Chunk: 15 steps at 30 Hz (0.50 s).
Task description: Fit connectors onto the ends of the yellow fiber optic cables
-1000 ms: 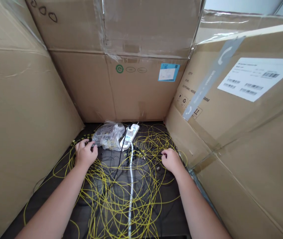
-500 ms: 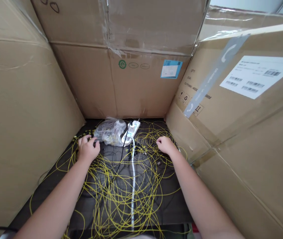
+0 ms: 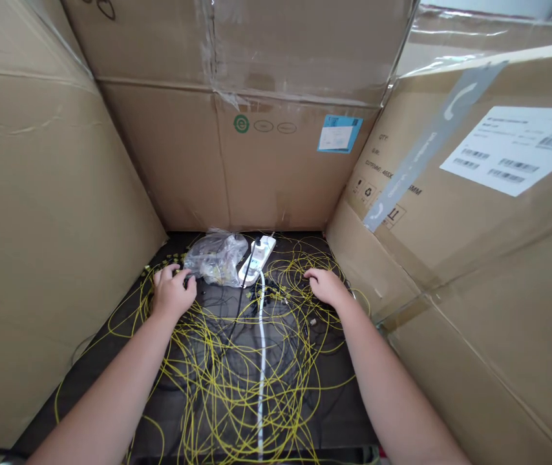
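Observation:
Yellow cables (image 3: 237, 361), thin and loosely tangled, spread over a dark surface between my arms. At the left, my left hand (image 3: 173, 294) lies over cable ends with its fingers curled. A dark bit shows by its thumb; what the fingers hold is hidden. Just right of it sits a crumpled clear plastic bag (image 3: 218, 255). My right hand (image 3: 328, 287) hovers at or just above the loops on the right, its fingers pointing left and slightly parted, with nothing visible in them. Small black and yellow connectors (image 3: 271, 294) lie between the hands.
A white power strip (image 3: 257, 258) with a black plug stands beside the bag, its white cord (image 3: 262, 361) running toward me. Large cardboard boxes wall in the left (image 3: 53, 213), back (image 3: 276, 181) and right (image 3: 489, 278). A small pale piece (image 3: 313, 321) lies among the cables.
The fingers of my right hand have parted from a closer pinch. My left hand stays nearly in place. The view has shifted slightly.

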Tool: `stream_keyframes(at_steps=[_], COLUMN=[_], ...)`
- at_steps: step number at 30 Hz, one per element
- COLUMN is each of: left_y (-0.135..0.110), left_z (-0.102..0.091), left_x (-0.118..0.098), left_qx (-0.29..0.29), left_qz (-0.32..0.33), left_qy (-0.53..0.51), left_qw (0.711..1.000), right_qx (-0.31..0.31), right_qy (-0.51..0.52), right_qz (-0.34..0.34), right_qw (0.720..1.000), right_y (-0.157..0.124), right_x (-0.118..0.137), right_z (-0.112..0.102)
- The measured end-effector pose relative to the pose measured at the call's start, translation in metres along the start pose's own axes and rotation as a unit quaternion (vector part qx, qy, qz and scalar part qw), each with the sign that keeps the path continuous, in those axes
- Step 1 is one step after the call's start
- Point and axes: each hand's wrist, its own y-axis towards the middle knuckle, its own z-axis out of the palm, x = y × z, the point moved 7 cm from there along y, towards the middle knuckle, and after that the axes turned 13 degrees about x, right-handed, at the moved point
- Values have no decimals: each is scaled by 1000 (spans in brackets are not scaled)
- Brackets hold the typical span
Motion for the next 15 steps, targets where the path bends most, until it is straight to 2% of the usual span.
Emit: stream_keyframes(at_steps=[8,15], left_y=[-1,-1], left_z=[2,2], left_x=[2,1], left_qx=[8,4], left_qz=[-5,-10], left_qy=[-3,5], left_qw=[1000,1000], right_qx=[-5,-24], right_qy=[-1,-6], right_qz=[-15,1], right_qw=[1000,1000], right_y=[0,-8], right_x=[1,-1], right_z=[2,0])
